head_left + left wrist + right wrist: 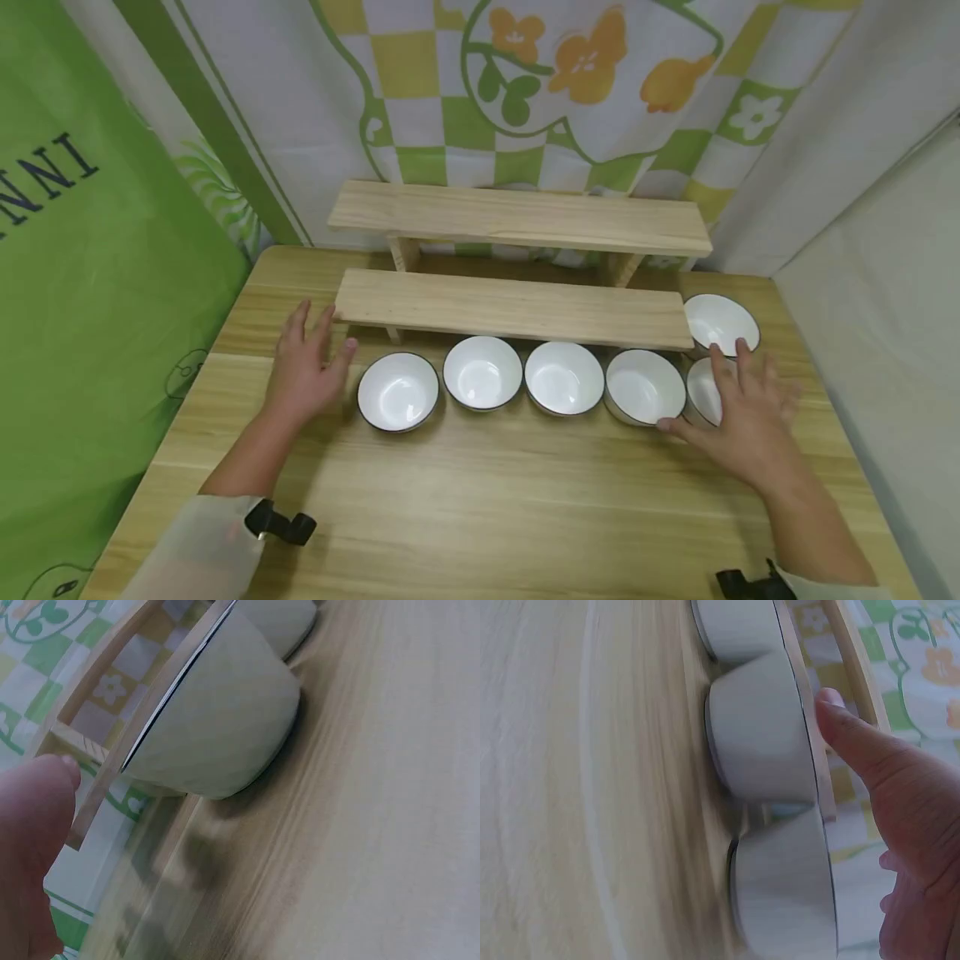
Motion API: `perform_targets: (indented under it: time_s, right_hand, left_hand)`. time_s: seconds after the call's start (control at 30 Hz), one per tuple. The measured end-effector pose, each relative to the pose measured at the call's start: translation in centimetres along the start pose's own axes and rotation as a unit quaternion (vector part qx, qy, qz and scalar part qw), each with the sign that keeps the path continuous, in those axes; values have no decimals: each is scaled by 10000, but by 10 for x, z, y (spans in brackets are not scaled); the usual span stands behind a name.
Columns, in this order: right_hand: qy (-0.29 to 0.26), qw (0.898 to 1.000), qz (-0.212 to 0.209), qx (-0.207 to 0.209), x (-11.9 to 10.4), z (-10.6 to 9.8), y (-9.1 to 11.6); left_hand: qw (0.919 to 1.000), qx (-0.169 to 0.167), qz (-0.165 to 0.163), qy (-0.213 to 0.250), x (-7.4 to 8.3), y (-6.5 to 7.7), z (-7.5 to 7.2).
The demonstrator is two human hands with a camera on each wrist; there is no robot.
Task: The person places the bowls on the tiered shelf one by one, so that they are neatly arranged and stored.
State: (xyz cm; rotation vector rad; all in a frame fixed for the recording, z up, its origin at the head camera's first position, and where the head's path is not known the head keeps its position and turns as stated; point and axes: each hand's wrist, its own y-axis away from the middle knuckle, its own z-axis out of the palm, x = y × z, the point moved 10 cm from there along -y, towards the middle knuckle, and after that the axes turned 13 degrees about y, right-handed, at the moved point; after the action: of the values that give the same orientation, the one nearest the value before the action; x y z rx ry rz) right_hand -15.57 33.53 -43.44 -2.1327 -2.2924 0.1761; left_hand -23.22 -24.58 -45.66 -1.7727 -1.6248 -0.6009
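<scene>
Several white bowls with dark rims stand in a row before a two-tier wooden stand point(510, 307). Beside the leftmost bowl point(398, 392), my left hand point(306, 375) hovers with spread fingers, its fingertips at the left end of the stand's lower board. My right hand point(750, 429) is spread over the row's right-end bowl point(701, 387), partly hiding it. The right thumb reaches the rim of the neighbouring bowl point(645, 386). Behind, another bowl point(722, 321) sits at the stand's right end, right fingertips overlapping its near rim. Neither hand grips anything.
All this stands on a wood-grain table point(480, 500). A patterned curtain point(480, 108) hangs right behind the stand. Green cloth point(97, 292) borders the table's left side, and a pale wall point(892, 275) its right. Two middle bowls point(482, 372) complete the front row.
</scene>
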Motion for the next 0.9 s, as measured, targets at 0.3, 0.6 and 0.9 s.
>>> perform_targets:
  time_s: [0.3,0.6,0.9]
  right_hand:
    - [-584,9972,361,308,30,9,12]
    - [-1373,9885,546,322,49,20,17]
    - [-1597,9838,813,-30,63,33,19]
  left_hand:
    - [9858,559,-658,1441,-31,-23,-7]
    - [9634,902,-1129,2260,-43,-37,-1]
    - [9595,1009,-1123,2380,-49,-47,5]
